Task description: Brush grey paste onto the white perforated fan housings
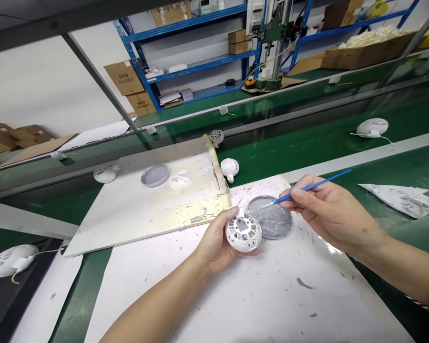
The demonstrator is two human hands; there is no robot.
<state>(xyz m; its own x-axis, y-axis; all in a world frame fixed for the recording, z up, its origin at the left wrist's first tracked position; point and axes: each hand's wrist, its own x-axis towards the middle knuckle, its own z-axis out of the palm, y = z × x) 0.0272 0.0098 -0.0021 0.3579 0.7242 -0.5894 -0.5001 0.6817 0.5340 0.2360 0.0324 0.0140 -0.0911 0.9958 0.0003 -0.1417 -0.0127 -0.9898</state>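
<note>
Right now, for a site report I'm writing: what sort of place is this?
Most likely a small factory production line. A green conveyor belt runs past the work area, white round vented plastic housings sit on it, and blue steel shelving behind it holds cardboard boxes.

From where I stand nothing can be read: the brown cardboard cartons (124, 77) beside the blue steel shelving (135, 62) carry dark printed marks, and the small white instrument (204, 6) on the top shelf has a panel, all too small to make out.
</note>
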